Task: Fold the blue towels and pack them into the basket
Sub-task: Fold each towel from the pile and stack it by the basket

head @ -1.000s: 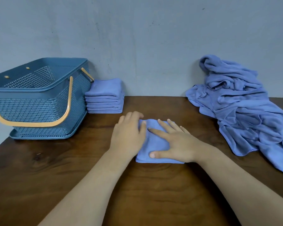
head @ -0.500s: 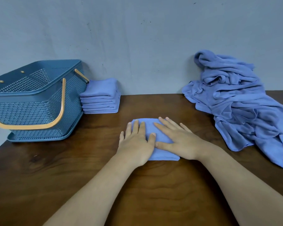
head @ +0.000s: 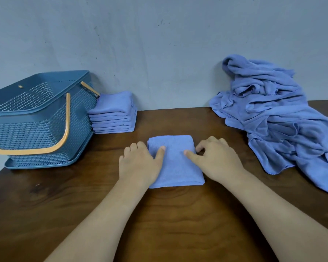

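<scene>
A small folded blue towel (head: 175,163) lies flat on the wooden table, in the middle. My left hand (head: 140,161) is at its left edge, thumb on top and fingers curled down along the side. My right hand (head: 216,157) holds the right edge the same way, thumb on the cloth and fingers bent beside it. The blue mesh basket (head: 36,114) with tan handles stands at the far left. I see no towels inside it from here. A stack of several folded blue towels (head: 114,112) sits just right of the basket.
A loose heap of unfolded blue towels (head: 273,114) lies at the back right against the grey wall. The dark wooden table (head: 178,220) stretches bare towards me. Its left edge runs just below the basket.
Both hands lay flat on top of the folded towel. They have slid apart to its left and right edges, fingers now curled, thumbs on top.
</scene>
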Action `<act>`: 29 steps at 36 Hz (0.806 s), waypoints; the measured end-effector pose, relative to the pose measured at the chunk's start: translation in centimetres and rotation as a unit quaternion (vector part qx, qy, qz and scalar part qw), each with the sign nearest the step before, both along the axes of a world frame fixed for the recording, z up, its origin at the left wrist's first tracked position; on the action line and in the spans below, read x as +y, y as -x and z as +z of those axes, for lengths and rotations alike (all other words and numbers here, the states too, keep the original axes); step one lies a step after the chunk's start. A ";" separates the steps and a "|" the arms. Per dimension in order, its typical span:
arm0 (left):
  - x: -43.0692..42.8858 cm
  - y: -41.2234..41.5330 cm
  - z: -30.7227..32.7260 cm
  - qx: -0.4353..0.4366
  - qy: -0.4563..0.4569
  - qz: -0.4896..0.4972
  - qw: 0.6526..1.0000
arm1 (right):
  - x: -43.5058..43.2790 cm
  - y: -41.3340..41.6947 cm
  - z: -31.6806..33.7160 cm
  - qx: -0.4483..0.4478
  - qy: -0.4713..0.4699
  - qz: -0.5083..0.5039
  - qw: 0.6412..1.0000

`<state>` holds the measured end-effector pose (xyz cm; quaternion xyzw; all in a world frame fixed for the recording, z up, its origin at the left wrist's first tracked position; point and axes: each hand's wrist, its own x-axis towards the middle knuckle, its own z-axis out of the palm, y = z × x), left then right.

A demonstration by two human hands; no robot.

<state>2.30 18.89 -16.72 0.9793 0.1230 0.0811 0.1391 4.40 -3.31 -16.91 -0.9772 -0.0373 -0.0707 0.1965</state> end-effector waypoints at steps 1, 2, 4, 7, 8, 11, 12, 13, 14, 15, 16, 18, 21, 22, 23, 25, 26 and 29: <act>-0.1 0.0 -0.1 -0.001 -0.006 -0.002 1.000 | 0.4 0.0 -0.3 -0.004 0.003 -0.001 1.000; -0.3 -0.1 -0.2 -0.001 -0.008 -0.004 1.000 | 0.8 -0.1 -0.4 -0.006 0.001 -0.003 1.000; -0.3 -0.3 -0.4 0.002 -0.008 -0.006 1.000 | 1.2 -0.3 -0.6 0.001 -0.030 -0.003 1.000; 0.2 -0.7 -0.5 0.008 0.009 -0.011 1.000 | 1.3 -0.6 -0.7 0.014 -0.094 0.003 0.995; 0.4 -0.7 -0.5 0.011 0.021 -0.014 1.000 | 1.3 -0.5 -0.7 0.020 -0.129 0.009 0.991; 0.7 -0.8 -0.5 0.001 0.072 -0.023 0.997 | 1.4 -0.4 -0.5 0.040 -0.245 0.029 0.968; 0.8 -0.8 -0.5 -0.016 0.116 -0.029 0.993 | 1.5 -0.3 -0.4 0.040 -0.270 0.037 0.961; 0.7 -0.8 -0.5 -0.039 0.185 -0.036 0.981 | 1.5 -0.2 -0.3 0.038 -0.297 0.043 0.953; 0.6 -0.8 -0.4 -0.064 0.270 -0.040 0.960 | 1.5 -0.1 -0.2 0.035 -0.335 0.050 0.940; 0.4 -0.8 -0.2 -0.086 0.353 -0.039 0.931 | 1.4 -0.1 -0.1 0.034 -0.385 0.058 0.920; 0.3 -0.8 0.1 -0.105 0.426 -0.036 0.898 | 1.4 -0.1 0.0 0.036 -0.442 0.070 0.893; -0.1 -0.6 0.6 -0.124 0.543 -0.037 0.830 | 1.2 0.0 0.4 0.032 -0.528 0.103 0.842; -0.3 -0.5 1.2 -0.108 0.694 -0.089 0.707 | 1.0 0.2 1.1 -0.010 -0.559 0.152 0.815; -0.2 -0.3 1.4 -0.089 0.732 -0.111 0.667 | 0.9 0.2 1.2 -0.021 -0.565 0.160 0.809; 0.0 -0.2 1.6 -0.066 0.759 -0.129 0.635 | 0.9 0.2 1.4 -0.032 -0.568 0.164 0.806; 0.4 -0.1 2.0 -0.023 0.782 -0.157 0.602 | 0.7 0.3 1.7 -0.050 -0.563 0.169 0.807; 0.5 0.0 2.1 -0.010 0.784 -0.170 0.597 | 0.6 0.4 1.8 -0.056 -0.561 0.171 0.808; 0.5 -0.2 2.2 -0.036 0.771 -0.194 0.605 | 0.5 0.6 2.1 -0.063 -0.542 0.184 0.817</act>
